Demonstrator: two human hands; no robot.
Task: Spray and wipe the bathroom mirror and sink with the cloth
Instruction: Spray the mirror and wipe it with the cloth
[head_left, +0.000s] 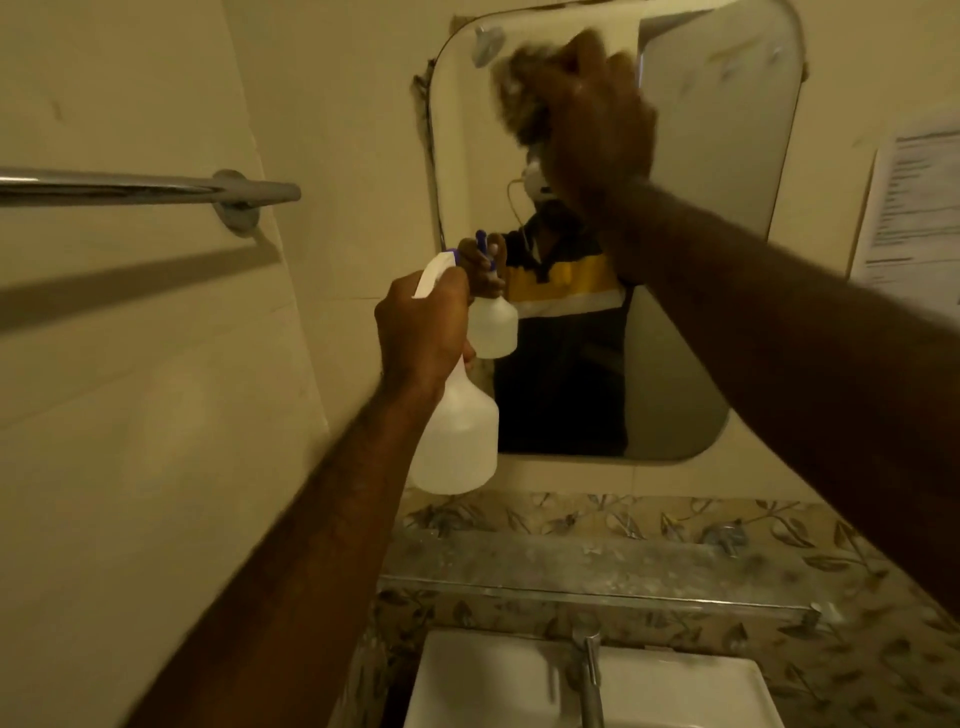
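Head view: left hand (422, 325) is wrapped around the neck of a white spray bottle (457, 436), held in the air in front of the mirror's lower-left corner. Bottle's long axis runs near vertical, tilted a bit, body hanging below the hand, nozzle end at top pointing toward the mirror (727, 156). Right hand (592, 124) is raised higher, well apart from the left, pressed on the upper middle of the mirror glass; it's blurred. A dark blurred wad just left of its fingers looks like the cloth (519, 98), gripped by that hand, but the blur hides exactly how. Sink (493, 680) sits below at the bottom edge, tap (591, 675) in the middle, narrow shelf (597, 571) between sink and mirror. Towel rail (130, 187) on the left wall, paper notice (914, 208) on the wall right of the mirror.
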